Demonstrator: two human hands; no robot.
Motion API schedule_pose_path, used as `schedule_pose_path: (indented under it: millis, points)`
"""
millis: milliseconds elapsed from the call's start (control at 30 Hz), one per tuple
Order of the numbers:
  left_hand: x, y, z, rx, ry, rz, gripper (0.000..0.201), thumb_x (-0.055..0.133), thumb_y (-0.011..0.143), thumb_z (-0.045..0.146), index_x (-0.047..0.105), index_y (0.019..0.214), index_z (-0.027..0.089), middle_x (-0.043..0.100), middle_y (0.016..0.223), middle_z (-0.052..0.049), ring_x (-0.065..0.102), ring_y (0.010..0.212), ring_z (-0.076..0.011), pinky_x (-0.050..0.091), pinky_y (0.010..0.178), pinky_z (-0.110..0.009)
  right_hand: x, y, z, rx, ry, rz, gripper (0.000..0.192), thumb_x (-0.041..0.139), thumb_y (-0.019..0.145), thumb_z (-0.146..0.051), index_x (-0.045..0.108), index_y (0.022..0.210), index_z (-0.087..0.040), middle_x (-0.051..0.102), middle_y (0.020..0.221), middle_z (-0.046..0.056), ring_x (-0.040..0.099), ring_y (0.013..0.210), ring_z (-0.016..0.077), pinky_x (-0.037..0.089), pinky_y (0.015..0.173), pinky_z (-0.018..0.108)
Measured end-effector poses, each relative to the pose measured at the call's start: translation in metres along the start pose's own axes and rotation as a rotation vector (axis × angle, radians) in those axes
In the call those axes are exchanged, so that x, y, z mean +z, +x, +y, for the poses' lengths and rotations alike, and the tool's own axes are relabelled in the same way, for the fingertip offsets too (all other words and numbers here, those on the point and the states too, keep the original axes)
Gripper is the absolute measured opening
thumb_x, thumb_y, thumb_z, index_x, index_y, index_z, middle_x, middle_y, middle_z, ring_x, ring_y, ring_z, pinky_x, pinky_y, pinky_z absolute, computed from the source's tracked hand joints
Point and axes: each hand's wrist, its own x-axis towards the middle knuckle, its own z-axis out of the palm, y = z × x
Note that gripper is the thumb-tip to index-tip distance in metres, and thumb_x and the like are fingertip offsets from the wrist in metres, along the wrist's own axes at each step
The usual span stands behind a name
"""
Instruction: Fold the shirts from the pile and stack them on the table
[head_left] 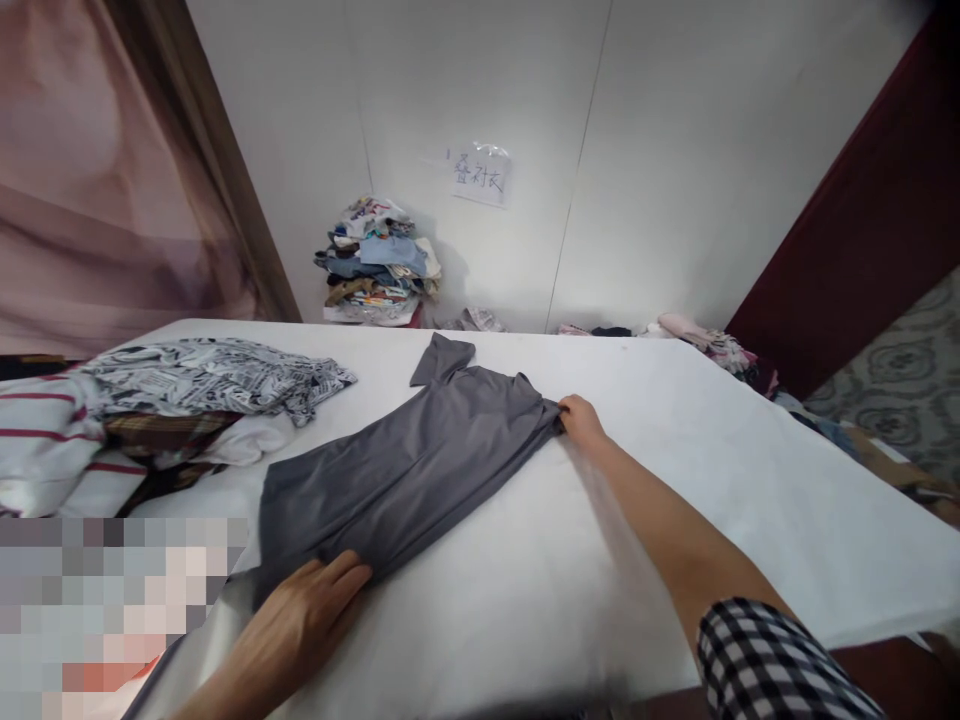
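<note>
Nearest the viewer, a left hand (311, 605) rested on the lower edge of a grey shirt (420, 450), its fingers together and slightly bent; whether they pinched any cloth could not be told, the fingertips being partly hidden. Farther along, beyond a checked sleeve (772, 660), the right hand (585, 428) had thumb and fingers closed on the shirt's far right corner, with no gap showing between them. The shirt lay slantwise across the middle of a white table (675, 520), its hem toward the left hand and one short sleeve spread at the far end. The cloth looked light, soft and rather smooth (thin enough to wrinkle at a touch), so it would probably slide easily and sag between holds; nothing about it seemed fragile. The hem corner and the shoulder corner looked the surest places to grip, keeping the long edge taut. To the left sat a black-and-white patterned garment (210, 375); beyond the table, a stack of clothes (379, 265) stood below a paper sign (480, 180).
</note>
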Motion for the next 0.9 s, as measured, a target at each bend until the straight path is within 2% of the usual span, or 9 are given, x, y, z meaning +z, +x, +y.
schedule_pose_path:
  millis: [67, 200, 300, 433, 567, 633, 733, 800, 900]
  points:
    - [-0.002, 0.002, 0.001, 0.008, -0.014, 0.022, 0.027, 0.037, 0.088, 0.017, 0.059, 0.076, 0.028, 0.064, 0.069, 0.002, 0.059, 0.052, -0.0167, 0.044, 0.052, -0.029, 0.005, 0.005, -0.001, 0.015, -0.001, 0.008, 0.027, 0.047, 0.077, -0.007, 0.071, 0.085, -0.018, 0.067, 0.102, 0.008, 0.059, 0.095, 0.0201, 0.043, 0.083, 0.028]
    - [-0.003, 0.002, 0.002, -0.017, -0.028, 0.017, 0.03, 0.036, 0.088, 0.019, 0.061, 0.074, 0.029, 0.065, 0.067, 0.002, 0.059, 0.05, -0.0171, 0.045, 0.051, -0.03, 0.011, 0.012, 0.002, 0.06, 0.02, -0.059, 0.024, 0.055, 0.071, -0.008, 0.073, 0.083, -0.02, 0.071, 0.096, 0.005, 0.063, 0.088, 0.0198, 0.046, 0.078, 0.026]
    - [-0.002, -0.002, 0.001, -0.053, -0.031, 0.041, 0.027, 0.041, 0.086, 0.025, 0.066, 0.087, 0.032, 0.071, 0.078, 0.0, 0.063, 0.057, -0.0196, 0.05, 0.057, -0.034, 0.001, 0.016, 0.013, 0.14, 0.032, -0.037, 0.036, 0.055, 0.073, -0.012, 0.072, 0.102, -0.022, 0.072, 0.107, 0.004, 0.065, 0.095, 0.0194, 0.048, 0.083, 0.026]
    - [0.003, -0.01, -0.002, -0.06, -0.018, 0.081, 0.035, 0.046, 0.081, 0.023, 0.068, 0.106, 0.035, 0.074, 0.096, -0.001, 0.069, 0.078, -0.0229, 0.054, 0.073, -0.038, -0.014, 0.012, 0.024, 0.257, 0.017, -0.003, 0.045, 0.051, 0.086, -0.039, 0.066, 0.119, -0.014, 0.069, 0.118, 0.016, 0.066, 0.102, 0.0259, 0.05, 0.085, 0.034]
    - [0.01, -0.009, -0.005, -0.068, -0.012, 0.025, 0.039, 0.041, 0.082, 0.015, 0.071, 0.102, 0.031, 0.073, 0.094, -0.003, 0.067, 0.076, -0.0218, 0.051, 0.071, -0.036, -0.005, 0.012, 0.014, 0.236, -0.021, -0.025, 0.062, 0.055, 0.081, -0.062, 0.067, 0.118, -0.013, 0.071, 0.112, 0.018, 0.068, 0.096, 0.0266, 0.051, 0.075, 0.032]
    - [0.008, -0.005, -0.005, -0.074, -0.003, -0.016, 0.04, 0.039, 0.083, 0.011, 0.071, 0.099, 0.029, 0.072, 0.093, -0.003, 0.065, 0.074, -0.0207, 0.05, 0.069, -0.035, 0.004, 0.016, 0.004, 0.195, -0.079, -0.052, 0.051, 0.065, 0.075, -0.054, 0.071, 0.108, -0.015, 0.074, 0.102, 0.014, 0.069, 0.089, 0.0247, 0.049, 0.069, 0.028]
    - [-0.001, 0.006, 0.001, -0.068, 0.017, -0.082, 0.036, 0.041, 0.086, 0.008, 0.07, 0.098, 0.026, 0.07, 0.091, -0.003, 0.062, 0.071, -0.0179, 0.048, 0.068, -0.032, 0.003, 0.022, -0.007, 0.18, -0.132, -0.088, 0.018, 0.07, 0.07, -0.032, 0.073, 0.081, -0.019, 0.075, 0.084, 0.008, 0.068, 0.078, 0.0214, 0.043, 0.06, 0.025]
    - [-0.007, 0.017, 0.012, -0.047, 0.033, -0.109, 0.034, 0.042, 0.088, 0.007, 0.069, 0.1, 0.025, 0.068, 0.09, -0.003, 0.06, 0.069, -0.0165, 0.047, 0.067, -0.03, -0.011, 0.023, -0.003, 0.188, -0.13, -0.074, 0.01, 0.066, 0.071, -0.027, 0.071, 0.074, -0.019, 0.074, 0.079, 0.007, 0.066, 0.074, 0.0204, 0.041, 0.058, 0.025]
    - [-0.006, 0.034, 0.035, 0.014, 0.037, -0.14, 0.033, 0.041, 0.091, 0.006, 0.066, 0.104, 0.023, 0.066, 0.09, -0.003, 0.059, 0.069, -0.0162, 0.044, 0.066, -0.03, -0.04, 0.013, 0.022, 0.212, -0.143, -0.021, 0.015, 0.06, 0.076, -0.03, 0.07, 0.076, -0.018, 0.073, 0.078, 0.007, 0.065, 0.073, 0.0208, 0.04, 0.057, 0.026]
